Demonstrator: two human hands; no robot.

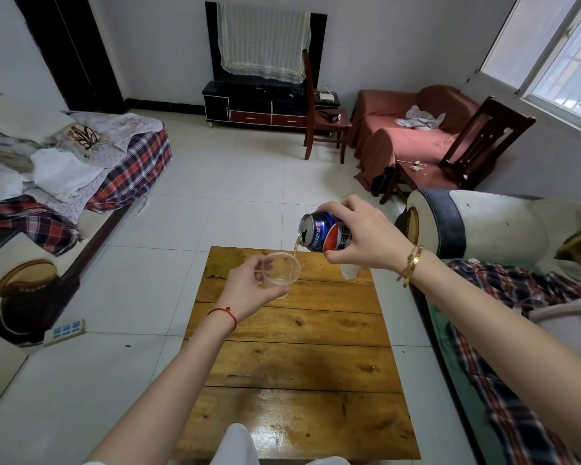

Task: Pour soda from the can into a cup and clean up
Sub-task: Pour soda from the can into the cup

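My right hand [366,234] grips a blue, red and white soda can [322,231], tipped to the left above the far end of the wooden table [299,357]. A thin stream of soda runs from the can's mouth into a clear plastic cup [282,271]. My left hand [249,288] holds that cup by its near side, fingers curled round the wall. A little liquid lies in the cup's bottom. Whether the cup rests on the table or is lifted, I cannot tell.
A small white roll or cup [349,271] stands on the table's far right, under my right hand. Sofas with plaid blankets flank the table left [64,182] and right [500,297]. A power strip [64,330] lies on the tiled floor at left.
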